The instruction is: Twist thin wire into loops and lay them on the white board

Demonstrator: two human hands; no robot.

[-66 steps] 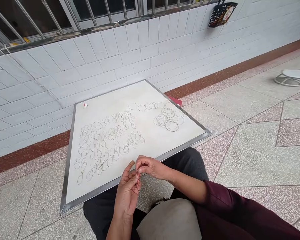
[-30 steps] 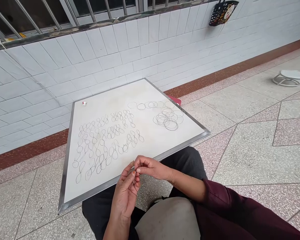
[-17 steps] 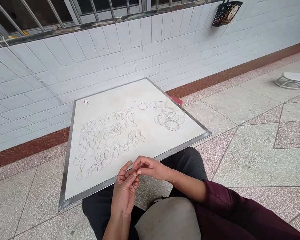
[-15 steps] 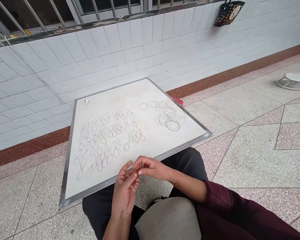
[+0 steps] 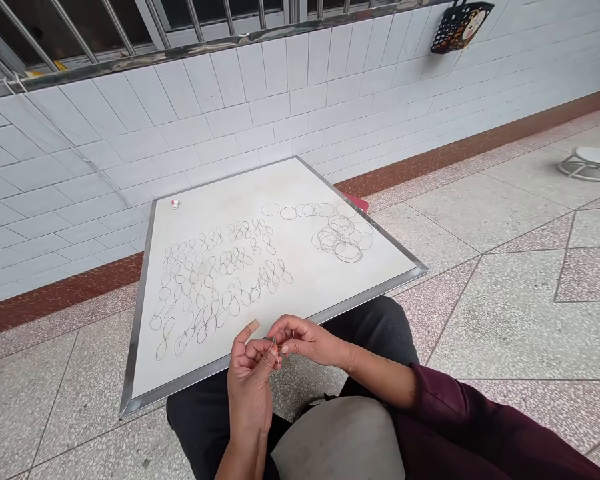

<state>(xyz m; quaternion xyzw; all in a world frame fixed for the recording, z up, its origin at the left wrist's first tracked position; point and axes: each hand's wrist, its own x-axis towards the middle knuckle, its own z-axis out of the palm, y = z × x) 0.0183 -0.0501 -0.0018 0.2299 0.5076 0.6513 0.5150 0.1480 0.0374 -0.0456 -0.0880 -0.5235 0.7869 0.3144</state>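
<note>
Low in the middle of the frame, the left hand (image 5: 253,380) and the right hand (image 5: 307,341) both pinch one thin, bent strand (image 5: 276,375). Above them is a white tabletop (image 5: 325,290). Loops shaped like eights (image 5: 229,261) lie left of the middle, and round rings (image 5: 345,241) overlap right of the middle.

The white tabletop (image 5: 230,193) with metal edging (image 5: 131,373) carries uneven rows of thin figure-eight loops (image 5: 165,338) on its left. At right, round loops (image 5: 349,251) overlap in a heap, more rings (image 5: 289,213) behind them. A small red-and-white object (image 5: 175,204) sits near the far left corner.
</note>
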